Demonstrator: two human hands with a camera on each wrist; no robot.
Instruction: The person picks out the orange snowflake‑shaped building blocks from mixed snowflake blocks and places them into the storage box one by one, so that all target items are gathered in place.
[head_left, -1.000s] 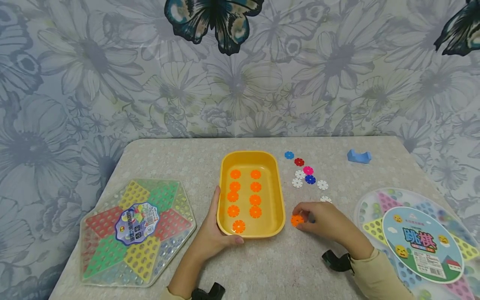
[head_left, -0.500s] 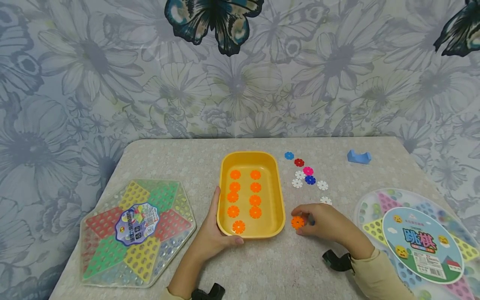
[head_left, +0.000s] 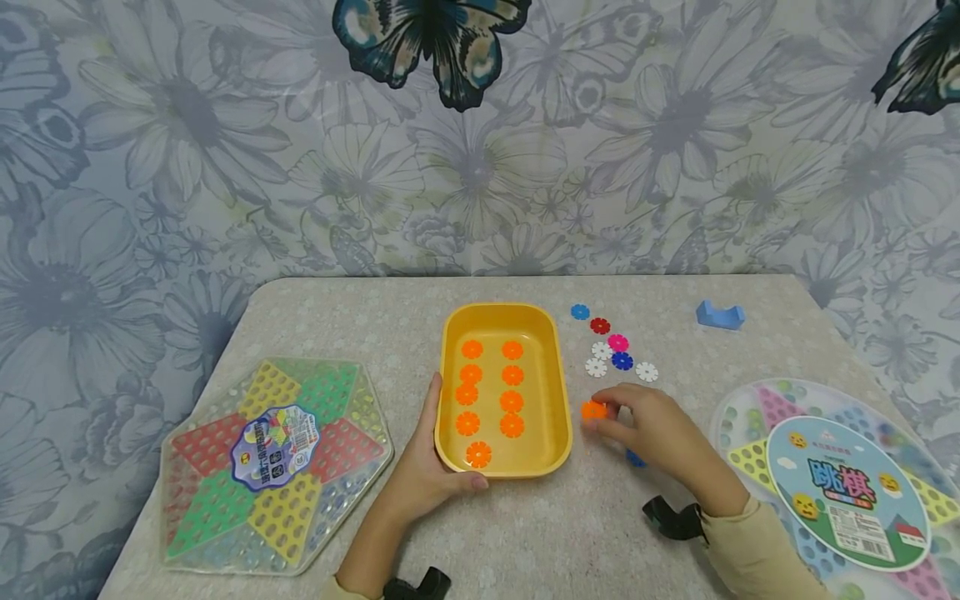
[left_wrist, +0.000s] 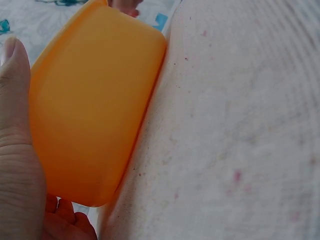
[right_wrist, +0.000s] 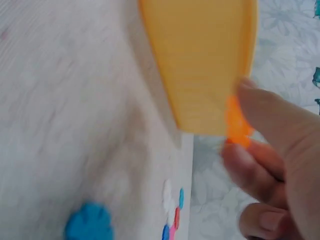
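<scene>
A yellow plastic tray (head_left: 504, 454) lies at the middle of the table, with several orange flower-shaped discs (head_left: 512, 401) in two columns on its floor. My left hand (head_left: 423, 475) holds its near left corner, fingers along the left wall and thumb at the near rim. In the left wrist view the tray's outer wall (left_wrist: 95, 110) lies beside the thumb. Right of the tray, my right hand (head_left: 660, 433) pinches another orange flower-shaped disc (head_left: 592, 410) between thumb and fingers, raised off the table in the right wrist view. A blue disc (head_left: 635, 457) shows partly below that hand.
Several white, red, pink and blue discs (head_left: 622, 361) lie right of the tray. A light blue plastic piece (head_left: 720, 316) sits at the back right. Chinese checkers sets flank the hands: a hexagonal box (head_left: 277, 467) left, a round one (head_left: 836, 483) right. A patterned wall (head_left: 480, 183) stands behind.
My right hand has lifted the orange disc and moved it slightly away from me, uncovering a blue disc below. The left hand and the tray have stayed put.
</scene>
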